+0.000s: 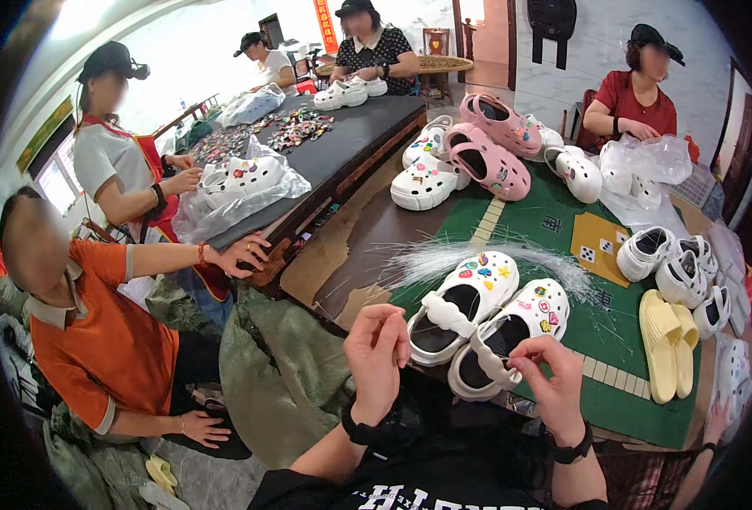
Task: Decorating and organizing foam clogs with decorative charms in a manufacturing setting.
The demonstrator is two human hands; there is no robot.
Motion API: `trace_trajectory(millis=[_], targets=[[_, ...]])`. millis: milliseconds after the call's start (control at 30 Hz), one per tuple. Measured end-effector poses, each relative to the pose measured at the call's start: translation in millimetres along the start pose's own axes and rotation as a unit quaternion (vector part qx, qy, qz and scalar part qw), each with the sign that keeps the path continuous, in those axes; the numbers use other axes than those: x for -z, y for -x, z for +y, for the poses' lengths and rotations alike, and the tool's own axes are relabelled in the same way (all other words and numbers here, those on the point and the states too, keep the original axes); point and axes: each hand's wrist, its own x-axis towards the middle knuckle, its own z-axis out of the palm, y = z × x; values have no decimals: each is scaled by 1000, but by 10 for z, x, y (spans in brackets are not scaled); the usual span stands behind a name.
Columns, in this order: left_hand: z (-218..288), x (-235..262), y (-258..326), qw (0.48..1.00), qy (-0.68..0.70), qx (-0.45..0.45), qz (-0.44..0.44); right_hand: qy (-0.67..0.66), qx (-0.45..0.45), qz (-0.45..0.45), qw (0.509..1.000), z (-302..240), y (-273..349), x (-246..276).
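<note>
Two white clogs with colourful charms on their toes stand side by side in front of me, heels toward me. Left of the left clog [478,285], my left hand [376,357] is raised with thumb and fingers pinched together; anything in them is too fine to make out. My right hand [553,374] is pinched closed just beside the heel strap of the right clog [533,314]. Whether it grips the strap or a thin strand cannot be told. Behind the clogs lies a loose bundle of thin clear strands [546,262].
Pink clogs [499,161] and white clogs [423,183] sit farther back on the green-topped table [478,223]. Yellow slides [661,348] and more white clogs [644,252] stand at right. Co-workers surround a dark table [367,123]; one person's hand [244,255] rests on its corner.
</note>
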Motion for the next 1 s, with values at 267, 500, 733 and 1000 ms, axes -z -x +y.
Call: trace_trajectory(millis=[267,500,733,1000], targets=[[-11,-82,194,954,170,230,-93,71,133,9,989,-191,-252,-431],[-51,-69,278,953,175,224,-109,108,181,31,977,-209,-233,-603],[-68,-53,291,962,157,189,-117,141,201,47,968,-186,-218,-617],[-65,-66,249,967,146,172,-117,163,218,51,961,-172,-255,-618]])
